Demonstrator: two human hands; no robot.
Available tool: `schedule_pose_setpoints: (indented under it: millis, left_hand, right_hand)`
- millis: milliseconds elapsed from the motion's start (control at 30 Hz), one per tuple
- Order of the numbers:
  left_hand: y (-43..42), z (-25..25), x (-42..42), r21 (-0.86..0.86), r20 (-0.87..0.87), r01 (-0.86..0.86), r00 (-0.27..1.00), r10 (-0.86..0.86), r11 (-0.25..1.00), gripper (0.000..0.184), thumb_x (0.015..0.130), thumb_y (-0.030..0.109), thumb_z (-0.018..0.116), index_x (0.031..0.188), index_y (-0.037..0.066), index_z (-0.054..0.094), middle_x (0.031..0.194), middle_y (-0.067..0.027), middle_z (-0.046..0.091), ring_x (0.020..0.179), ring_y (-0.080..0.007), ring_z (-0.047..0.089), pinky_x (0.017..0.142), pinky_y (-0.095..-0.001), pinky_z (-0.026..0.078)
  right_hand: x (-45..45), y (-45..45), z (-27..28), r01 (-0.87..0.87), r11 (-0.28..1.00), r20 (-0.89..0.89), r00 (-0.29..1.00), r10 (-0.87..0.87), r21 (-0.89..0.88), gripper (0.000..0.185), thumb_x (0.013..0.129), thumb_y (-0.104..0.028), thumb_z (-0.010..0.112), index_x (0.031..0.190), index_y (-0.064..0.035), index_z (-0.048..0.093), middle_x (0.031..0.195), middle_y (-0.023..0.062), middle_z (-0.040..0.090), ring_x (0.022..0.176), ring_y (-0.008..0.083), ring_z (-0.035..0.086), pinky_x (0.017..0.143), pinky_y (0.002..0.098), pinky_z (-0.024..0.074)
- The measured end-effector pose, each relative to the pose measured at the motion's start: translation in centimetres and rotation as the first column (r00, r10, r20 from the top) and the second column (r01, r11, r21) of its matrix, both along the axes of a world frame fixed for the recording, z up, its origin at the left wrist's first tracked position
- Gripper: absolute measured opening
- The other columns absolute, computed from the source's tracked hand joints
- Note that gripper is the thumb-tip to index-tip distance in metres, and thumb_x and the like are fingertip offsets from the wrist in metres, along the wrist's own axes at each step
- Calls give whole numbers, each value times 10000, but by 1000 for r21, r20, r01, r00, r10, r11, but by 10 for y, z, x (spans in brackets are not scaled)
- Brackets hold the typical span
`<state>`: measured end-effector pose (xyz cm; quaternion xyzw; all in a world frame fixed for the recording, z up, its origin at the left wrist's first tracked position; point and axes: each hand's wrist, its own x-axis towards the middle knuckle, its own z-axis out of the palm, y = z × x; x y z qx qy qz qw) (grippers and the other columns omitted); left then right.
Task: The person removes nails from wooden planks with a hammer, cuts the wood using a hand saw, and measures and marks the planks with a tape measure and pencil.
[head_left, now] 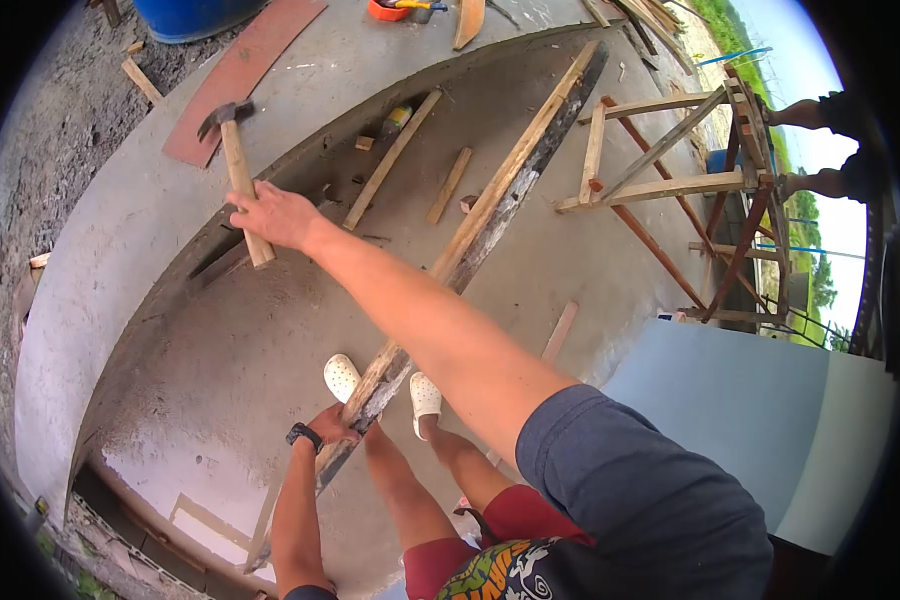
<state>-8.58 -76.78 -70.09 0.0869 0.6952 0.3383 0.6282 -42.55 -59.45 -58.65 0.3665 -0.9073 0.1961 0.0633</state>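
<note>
My right hand (278, 214) is wrapped around the wooden handle of a claw hammer (234, 150), its dark metal head pointing away from me. The hammer is raised to the left of a long wooden beam (490, 205). That beam runs diagonally past my feet and is pale on one face, dark and stained with whitish residue on another. Lower down, my left hand (334, 426), below a black wristwatch (303, 436), grips the near part of the beam. Some of its fingers are hidden behind the wood.
Loose wood strips (395, 160) and a plastic bottle (398, 118) lie on the concrete floor (240, 370). A curved concrete ledge (130, 200) holds a reddish board (240, 80). On the right, another person's feet (820, 115) stand by a wooden trestle (660, 190). A blue drum (190, 18) is at upper left.
</note>
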Motion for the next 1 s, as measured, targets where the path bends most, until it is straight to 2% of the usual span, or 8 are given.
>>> schedule_pose_setpoints:
  millis: [300, 400, 467, 600, 633, 733, 800, 1000]
  left_hand:
    - [-5, 21, 8, -10, -46, -150, 988, 149, 989, 890, 551, 368, 935, 1279, 9, 571, 1172, -208, 688, 1076, -321, 661, 947, -401, 514]
    - [-8, 16, 6, -11, -3, -117, 993, 117, 993, 919, 553, 355, 936, 1324, 34, 553, 1220, -192, 679, 1139, -326, 648, 995, -402, 499]
    - [-10, 12, 20, 84, -17, -216, 976, 219, 973, 954, 550, 335, 934, 1364, 39, 532, 1249, -185, 672, 1199, -320, 629, 1049, -400, 473]
    - [1, 37, -9, 6, 78, -188, 979, 187, 982, 864, 542, 298, 891, 1317, 109, 560, 1185, -196, 674, 1122, -283, 662, 901, -436, 561]
    - [8, 12, 12, 44, -113, -174, 978, 178, 984, 783, 523, 314, 887, 1218, 97, 600, 1105, -216, 676, 1061, -342, 664, 891, -458, 552]
    - [11, 39, 10, -31, -110, -186, 977, 182, 982, 785, 553, 361, 837, 1261, 109, 613, 1087, -236, 684, 1089, -407, 628, 917, -484, 524]
    - [16, 58, 7, -67, -107, -144, 985, 136, 987, 770, 561, 350, 822, 1267, 121, 612, 1090, -221, 692, 1092, -397, 625, 943, -488, 506]
    - [5, 37, 17, 5, -289, -249, 927, 240, 969, 732, 660, 313, 816, 1316, 116, 558, 1042, -240, 708, 1012, -410, 689, 842, -513, 558]
  right_hand:
    - [-47, 15, -20, -1, 951, 233, 970, -75, 308, 336, 968, -135, 573, 1297, -186, 613, 1654, 77, 284, 1429, 373, 416, 1199, 433, 380]
    - [-61, 13, -31, 82, 944, 96, 988, -119, 319, 405, 994, -144, 528, 1386, -227, 577, 1650, 77, 285, 1443, 367, 396, 1205, 455, 363]
    - [-62, 11, -35, 163, 957, 43, 983, -178, 238, 594, 891, -2, 592, 1442, -218, 543, 1582, 113, 411, 1366, 389, 487, 1146, 452, 430]
    - [-28, 43, 59, 102, 974, 114, 985, -127, 201, 437, 922, -180, 677, 1346, -91, 618, 1422, 236, 542, 1309, 417, 508, 1079, 487, 446]
    - [-26, 74, 72, 56, 957, 8, 998, -61, 286, 414, 948, -265, 655, 1338, -127, 627, 1436, 171, 551, 1306, 381, 517, 1036, 493, 471]
    - [4, 223, 87, 184, 533, -95, 977, -190, 826, 494, 1016, -491, 532, 1458, -271, 554, 1609, 14, 393, 1474, 390, 323, 1143, 609, 324]
    - [39, 277, 114, 114, 279, -6, 933, -361, 953, 489, 1030, -503, 497, 1455, -270, 556, 1605, 4, 403, 1515, 353, 271, 1165, 634, 265]
    - [72, 284, 91, 181, 600, 96, 912, -400, 779, 325, 1027, -341, 518, 1201, -114, 674, 1342, 129, 614, 1394, 401, 428, 1121, 601, 316]
